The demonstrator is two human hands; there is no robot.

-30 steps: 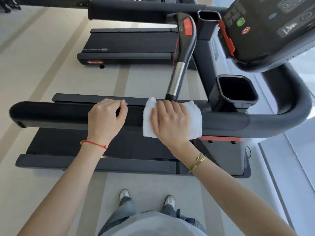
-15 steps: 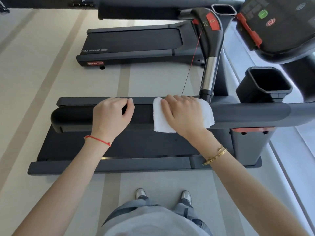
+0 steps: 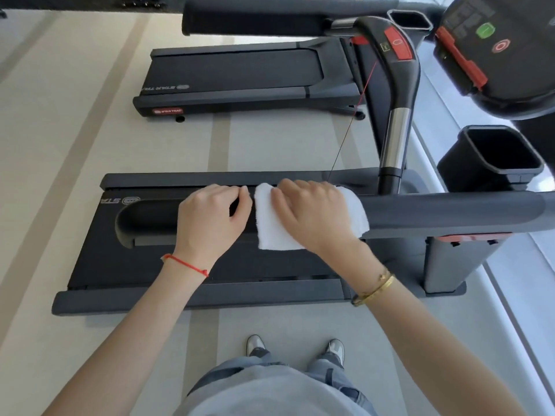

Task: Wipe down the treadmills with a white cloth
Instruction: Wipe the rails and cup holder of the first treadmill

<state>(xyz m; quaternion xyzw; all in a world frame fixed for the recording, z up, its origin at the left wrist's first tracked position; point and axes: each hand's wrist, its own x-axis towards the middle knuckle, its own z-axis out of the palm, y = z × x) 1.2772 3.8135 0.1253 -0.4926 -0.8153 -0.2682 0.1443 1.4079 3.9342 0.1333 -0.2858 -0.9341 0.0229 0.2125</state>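
White cloth [image 3: 271, 232], folded, draped over treadmill handrail [image 3: 450, 211]. Right hand [image 3: 312, 214] gripping cloth; left hand [image 3: 210, 220] curled round rail.

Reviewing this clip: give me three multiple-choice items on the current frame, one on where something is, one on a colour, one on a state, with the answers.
1. Where does the white cloth lie?
A. On the floor
B. Draped over the near handrail
C. In the cup holder

2. What colour is the string on the left wrist?
A. Red
B. Blue
C. Green

3. What is the left hand doing?
A. Hanging at the person's side
B. Pressing a console button
C. Gripping the handrail

Answers:
1 B: the cloth hangs over the rail under the right hand, whose fingers are bent over it.
2 A: a red string circles that wrist.
3 C: its fingers curl over the rail beside the cloth.
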